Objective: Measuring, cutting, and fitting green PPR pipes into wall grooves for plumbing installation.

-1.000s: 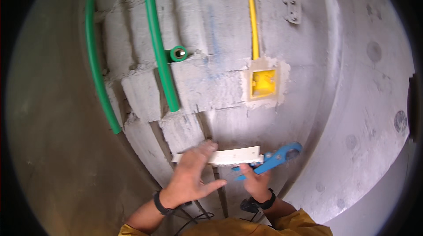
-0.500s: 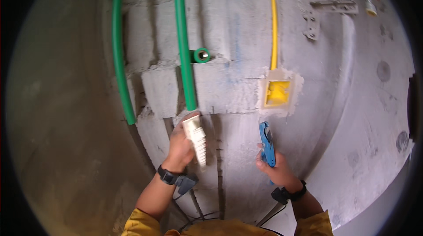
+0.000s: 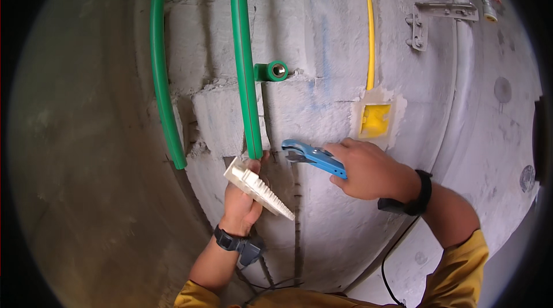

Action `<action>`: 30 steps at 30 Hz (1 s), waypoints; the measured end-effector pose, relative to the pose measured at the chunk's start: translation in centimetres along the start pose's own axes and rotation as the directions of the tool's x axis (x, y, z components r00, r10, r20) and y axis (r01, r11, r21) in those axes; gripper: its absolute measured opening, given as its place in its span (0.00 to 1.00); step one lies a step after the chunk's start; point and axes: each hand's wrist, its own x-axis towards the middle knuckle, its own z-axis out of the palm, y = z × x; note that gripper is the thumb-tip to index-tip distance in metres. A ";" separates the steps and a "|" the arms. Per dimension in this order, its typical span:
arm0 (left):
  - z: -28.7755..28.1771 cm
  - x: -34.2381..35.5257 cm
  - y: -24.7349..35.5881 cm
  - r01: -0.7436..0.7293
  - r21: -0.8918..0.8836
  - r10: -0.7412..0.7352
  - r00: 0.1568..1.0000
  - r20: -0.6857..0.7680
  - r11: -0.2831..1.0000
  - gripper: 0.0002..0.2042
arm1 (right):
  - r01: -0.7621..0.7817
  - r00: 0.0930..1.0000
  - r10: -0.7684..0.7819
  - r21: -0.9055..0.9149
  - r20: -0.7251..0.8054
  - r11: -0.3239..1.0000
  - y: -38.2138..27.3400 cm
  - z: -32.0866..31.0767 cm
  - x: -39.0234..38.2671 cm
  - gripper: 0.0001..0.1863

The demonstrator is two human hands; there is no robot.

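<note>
My right hand (image 3: pixel 377 172) is closed round the handle of a blue pipe cutter (image 3: pixel 319 159). Its hooked jaw points left toward the middle green pipe (image 3: pixel 244 72), a little apart from it. Just below that pipe's lower end is my left hand (image 3: pixel 237 201), closed on a cream plastic piece with a row of stepped ridges (image 3: pixel 259 189). Fingertips of this hand come up beside the pipe end; whether they touch it I cannot tell. The ridged piece slants down to the right and hides part of my palm.
Another green pipe (image 3: pixel 164 78) runs down the wall at left. A green elbow fitting (image 3: pixel 278 71) sticks out beside the middle pipe. At right are a yellow conduit (image 3: pixel 369 31), a yellow wall box (image 3: pixel 375 121), a metal bracket (image 3: pixel 446 11) and a white pipe (image 3: pixel 461 72).
My right hand has moved up and left, turning the pipe cutter from nearly upright to pointing left. The ridged piece in my left hand has tilted further, its narrow end swinging right.
</note>
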 end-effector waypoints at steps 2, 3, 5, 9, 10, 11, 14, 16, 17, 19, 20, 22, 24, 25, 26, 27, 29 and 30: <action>0.3 -0.4 0.0 0.014 0.019 -0.014 1.000 0.024 1.000 0.09 | -0.004 0.998 0.007 -0.052 0.060 0.999 -0.5 -0.2 1.3 0.23; 0.4 -0.7 0.1 0.012 0.034 -0.013 0.999 0.040 0.999 0.09 | 0.041 0.995 -0.039 -0.023 0.096 0.999 -1.0 -0.1 2.0 0.24; -0.3 -0.8 -0.1 -0.001 0.034 -0.002 0.998 0.068 0.999 0.10 | 0.080 0.989 -0.081 0.013 0.124 0.997 -1.7 0.4 2.8 0.24; 0.1 -1.3 0.8 -0.029 0.123 0.022 0.998 0.061 0.992 0.10 | 0.085 0.979 -0.081 -0.013 0.188 0.996 -3.1 -0.2 3.7 0.30; 0.0 -1.3 1.0 -0.008 0.045 0.003 0.994 0.110 0.999 0.08 | 0.056 0.958 -0.046 -0.028 0.283 0.998 -3.4 -0.8 3.9 0.34; 0.0 -1.4 1.1 0.016 -0.034 -0.011 0.987 0.161 0.999 0.06 | 0.057 0.958 -0.045 -0.034 0.283 0.998 -3.6 -1.0 4.1 0.34; 0.1 -1.3 0.7 -0.026 -0.044 0.032 0.988 0.152 0.999 0.07 | 0.057 0.948 -0.038 -0.051 0.315 0.997 -3.8 -1.8 4.4 0.35; -0.7 -1.1 0.2 -0.029 -0.058 0.038 0.987 0.156 0.998 0.06 | 0.043 0.931 -0.035 -0.014 0.362 0.999 -4.1 -2.0 4.4 0.36; -1.0 -1.0 0.0 -0.032 -0.063 0.042 0.987 0.156 0.997 0.06 | 0.042 0.932 -0.031 -0.024 0.362 0.999 -4.1 -2.0 4.5 0.36; -0.8 -0.8 0.0 -0.026 -0.055 0.034 0.990 0.139 0.998 0.05 | 0.068 0.928 -0.073 0.026 0.365 0.997 -4.0 -1.9 4.7 0.37; -0.7 -0.8 0.1 -0.021 -0.038 0.025 0.993 0.116 0.999 0.05 | 0.064 0.929 -0.067 0.019 0.365 0.998 -4.1 -2.0 4.8 0.37; -0.7 -0.9 0.2 -0.034 -0.067 0.043 0.989 0.138 0.997 0.05 | 0.062 0.927 -0.082 0.066 0.366 0.996 -4.3 -2.0 5.0 0.38; -0.7 -0.9 0.3 -0.046 -0.094 0.060 0.985 0.161 0.995 0.05 | 0.062 0.928 -0.075 0.046 0.364 0.997 -4.4 -2.0 5.1 0.38; -0.6 -0.8 0.4 -0.033 -0.096 0.046 0.989 0.142 0.995 0.05 | 0.064 0.930 -0.071 0.030 0.361 0.997 -4.4 -2.0 5.1 0.38; -0.6 -0.8 0.4 -0.020 -0.098 0.032 0.992 0.124 0.995 0.06 | 0.062 0.930 -0.067 0.026 0.362 0.998 -4.4 -1.9 4.9 0.38; -0.7 -0.8 0.4 -0.021 -0.102 0.033 0.992 0.121 0.995 0.06 | 0.074 0.938 -0.079 0.026 0.337 0.997 -4.3 -1.6 4.8 0.38; -0.8 -0.8 0.4 -0.026 -0.127 0.047 0.985 0.163 0.992 0.07 | 0.089 0.945 -0.093 0.025 0.314 0.996 -4.3 -1.5 4.9 0.38; -0.8 -0.8 0.4 -0.023 -0.130 0.044 0.986 0.163 0.991 0.07 | 0.090 0.942 -0.095 0.031 0.323 0.995 -4.4 -1.6 5.0 0.38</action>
